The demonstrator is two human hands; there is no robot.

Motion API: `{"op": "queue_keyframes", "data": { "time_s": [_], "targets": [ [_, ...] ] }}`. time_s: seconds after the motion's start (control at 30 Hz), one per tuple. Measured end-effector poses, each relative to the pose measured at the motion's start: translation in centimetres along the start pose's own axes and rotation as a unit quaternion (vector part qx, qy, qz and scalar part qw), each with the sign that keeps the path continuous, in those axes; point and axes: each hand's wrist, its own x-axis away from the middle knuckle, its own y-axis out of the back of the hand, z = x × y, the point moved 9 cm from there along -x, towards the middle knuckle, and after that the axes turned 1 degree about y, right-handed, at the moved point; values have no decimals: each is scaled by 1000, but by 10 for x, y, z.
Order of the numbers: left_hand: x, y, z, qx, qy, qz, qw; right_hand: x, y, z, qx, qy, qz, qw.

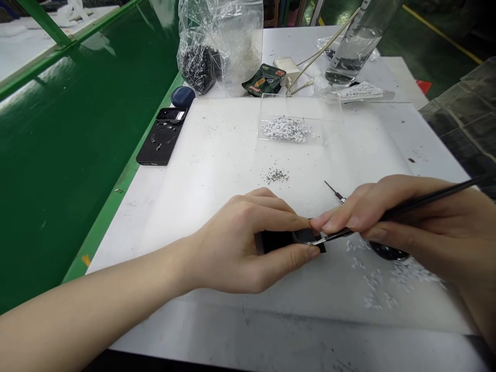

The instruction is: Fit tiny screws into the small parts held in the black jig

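Two bare hands work close together near the front of the white tabletop (pixel 194 206). The left hand (pixel 236 245) grasps a small, flat, matte black rectangular piece (pixel 277 241) between thumb and fingers, its long side lying roughly crosswise. The right hand (pixel 411 222) clenches a slim black-handled tool with a fine metal tip (pixel 434 199) like a pen, its long axis slanting down from upper right to lower left, the tip meeting the black piece. Just beyond the fingers, a tiny pointed metal screwdriver (pixel 335 192) lies on the tabletop. A rounded black object (pixel 387 252) sits beneath the right hand among scattered white plastic bits (pixel 391 279). Farther off are a heap of grey specks (pixel 277 176), a clear plastic tray (pixel 298 121) holding small white pieces, and a black textured phone case (pixel 159 142) beside a navy rounded case (pixel 183 96). Along the back stand a crinkled transparent bag (pixel 217 46) and a clear glass bottle (pixel 352 44).
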Motion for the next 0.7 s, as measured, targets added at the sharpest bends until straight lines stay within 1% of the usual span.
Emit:
{"op": "queue_keyframes", "data": {
  "time_s": [0.23,0.4,0.53,0.7],
  "targets": [
    [0,1,0,-7,2,-6,1000,1,1,-2,0,-18,1,1000],
    [0,0,0,-6,3,-3,1000,2,3,-2,-7,-9,-1,1000],
    [0,0,0,-8,-1,-4,1000,2,1,-1,-4,-4,11,1000],
    [-1,1,-2,-4,-6,-5,1000,2,1,-3,0,-2,6,1000]
  ]
}}
